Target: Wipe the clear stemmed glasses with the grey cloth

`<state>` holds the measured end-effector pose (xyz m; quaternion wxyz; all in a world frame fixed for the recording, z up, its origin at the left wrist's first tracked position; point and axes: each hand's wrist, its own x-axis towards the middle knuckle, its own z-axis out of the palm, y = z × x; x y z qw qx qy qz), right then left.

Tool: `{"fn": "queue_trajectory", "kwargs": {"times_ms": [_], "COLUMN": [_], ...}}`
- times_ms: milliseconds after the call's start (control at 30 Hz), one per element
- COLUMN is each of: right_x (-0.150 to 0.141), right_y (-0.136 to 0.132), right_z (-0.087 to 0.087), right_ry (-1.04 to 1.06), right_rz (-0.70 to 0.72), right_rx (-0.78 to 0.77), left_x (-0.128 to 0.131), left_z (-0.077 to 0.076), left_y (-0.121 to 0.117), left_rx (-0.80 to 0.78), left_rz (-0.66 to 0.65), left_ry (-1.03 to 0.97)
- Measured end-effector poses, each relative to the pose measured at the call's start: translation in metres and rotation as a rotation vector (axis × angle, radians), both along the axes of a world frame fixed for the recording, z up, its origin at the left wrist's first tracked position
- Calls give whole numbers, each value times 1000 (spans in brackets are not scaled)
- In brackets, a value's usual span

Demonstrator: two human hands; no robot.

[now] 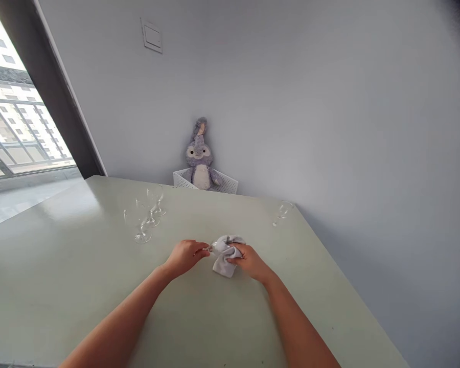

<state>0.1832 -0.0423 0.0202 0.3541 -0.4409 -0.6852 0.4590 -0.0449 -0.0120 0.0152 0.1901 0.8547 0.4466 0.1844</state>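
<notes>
Near the middle of the table, my left hand (188, 254) is closed on the stem end of a wine glass (212, 247). The glass lies sideways, and its bowl is mostly hidden by a light grey cloth (225, 260). With fingers bunched into that cloth, my right hand (247, 259) presses it around the glass from the right. One corner of the cloth hangs down toward the tabletop. How far the cloth reaches inside the bowl cannot be seen.
Several clear wine glasses (141, 225) stand upright in a row at the left of the pale table (191, 327). Another glass (282, 213) is near the right back edge. Behind the table, a plush toy (201, 166) sits in a white basket (230, 185) against the walls.
</notes>
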Motion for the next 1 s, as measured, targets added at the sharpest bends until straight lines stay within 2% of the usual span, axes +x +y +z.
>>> {"fn": "queue_trajectory", "kwargs": {"times_ms": [100,167,233,267,300,367,433,467,567,633,733,800,867,900,933,1000], "right_x": [10,13,12,9,4,-9,-23,-28,-28,-20,-14,-23,-40,-49,-56,-66], "right_y": [8,10,8,5,1,-8,-15,-17,-14,-6,4,5,1,-2,-6,-16], "right_z": [-4,-6,-4,-2,0,4,6,7,6,3,-6,-14,-20,-23,-24,-24], "right_ry": [-47,-76,-163,-238,-326,-495,-590,-598,-449,-193,322,629,794,797,740,500], "right_rz": [-120,-276,-416,-436,-410,-258,-117,-97,-207,-319,-509,-585,-522,-459,-397,-322], "right_rx": [132,239,398,490,580,730,809,815,663,420,-3,-186,-255,-250,-219,-96], "left_x": [0,-1,-3,-4,-4,-2,3,6,13,18,25,31,34,35,34,30], "left_z": [4,3,1,0,-2,-6,-9,-10,-10,-11,-16,-22,-27,-28,-28,-25], "left_y": [1,4,7,8,8,6,1,-3,-13,-17,-19,-19,-19,-19,-18,-15], "left_rx": [-121,-169,-201,-202,-187,-93,77,175,422,496,462,390,333,313,296,264], "left_rz": [97,206,313,345,358,321,191,99,-141,-176,-27,104,182,198,219,282], "left_ry": [-17,-51,-88,-96,-93,-50,-3,12,31,32,-26,-77,-117,-130,-143,-171]}}
